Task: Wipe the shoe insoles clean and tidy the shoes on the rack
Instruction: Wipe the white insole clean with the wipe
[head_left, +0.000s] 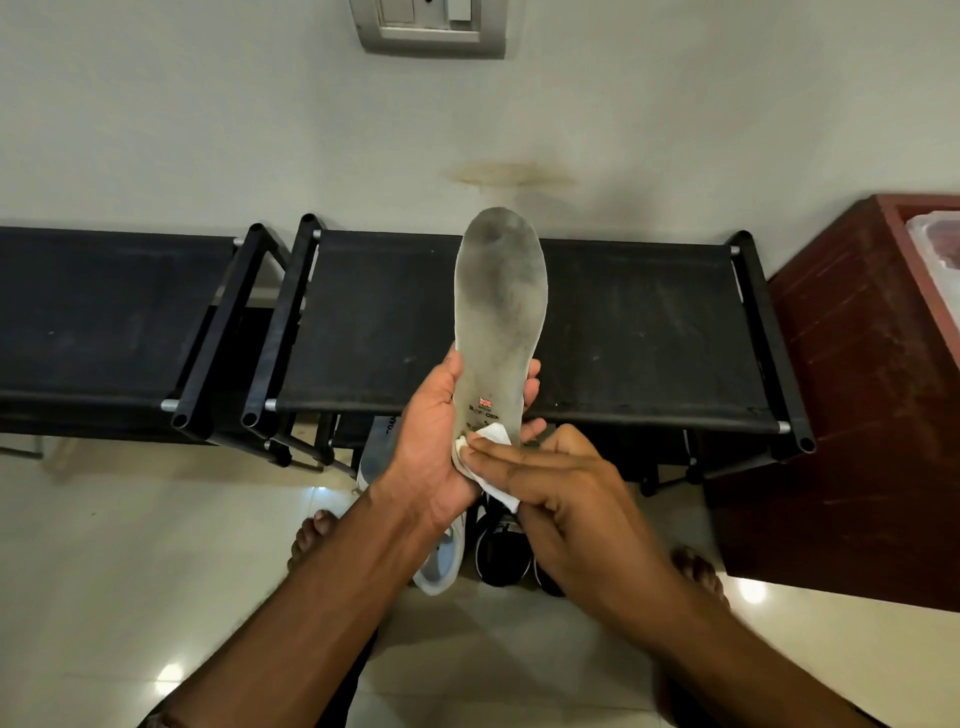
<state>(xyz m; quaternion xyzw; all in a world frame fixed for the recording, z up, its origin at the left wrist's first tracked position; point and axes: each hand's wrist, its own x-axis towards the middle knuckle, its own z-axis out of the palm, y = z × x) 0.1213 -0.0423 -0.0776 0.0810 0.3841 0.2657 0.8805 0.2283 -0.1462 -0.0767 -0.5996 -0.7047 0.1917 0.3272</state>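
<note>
A dirty white insole (497, 306), grey with grime at the toe and with a small flag print near the heel, stands upright in front of the black shoe rack (623, 332). My left hand (434, 441) grips its heel end, fingers curled round the far edge. My right hand (566, 493) presses a white wipe (493, 439) against the heel with straight fingers. On the floor below lie a white shoe (441, 561) and a black shoe (501, 556), partly hidden by my arms.
A second black rack (104, 322) stands to the left, close against the first. A dark red wooden cabinet (841, 389) with a plastic container on top stands at the right. My bare feet (311, 535) rest on the glossy tiled floor. A wall switch plate (431, 26) is above.
</note>
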